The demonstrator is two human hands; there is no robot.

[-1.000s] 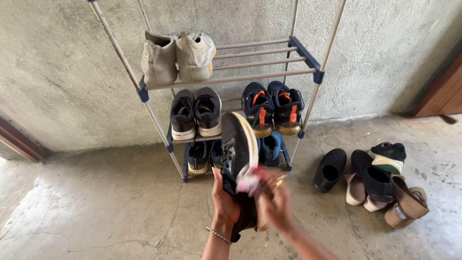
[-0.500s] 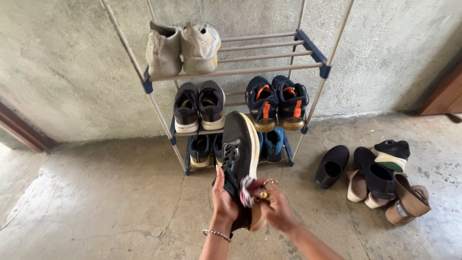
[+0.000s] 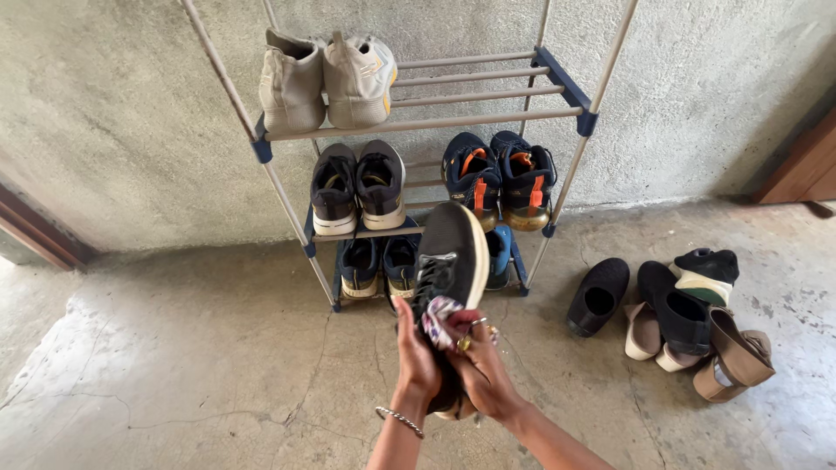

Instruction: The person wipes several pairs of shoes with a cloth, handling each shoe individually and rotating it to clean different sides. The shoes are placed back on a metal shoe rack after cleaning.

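- Black mesh formed the upper of the sneaker (image 3: 448, 261), held toe-up in the air in front of the shoe rack (image 3: 570, 91), above the concrete floor (image 3: 174, 365).
- The left hand (image 3: 416, 357) was closed around its heel end; that looked the firmest place to grip, since the upper seemed soft and the shoe light.
- The right hand (image 3: 477, 370) was clenched on a crumpled patterned cloth (image 3: 440, 315), pressed against the shoe's side.
- Its pale sole edge looked smooth and rubbery.
- Loose shoes (image 3: 679, 318) lay near the floor's right edge.
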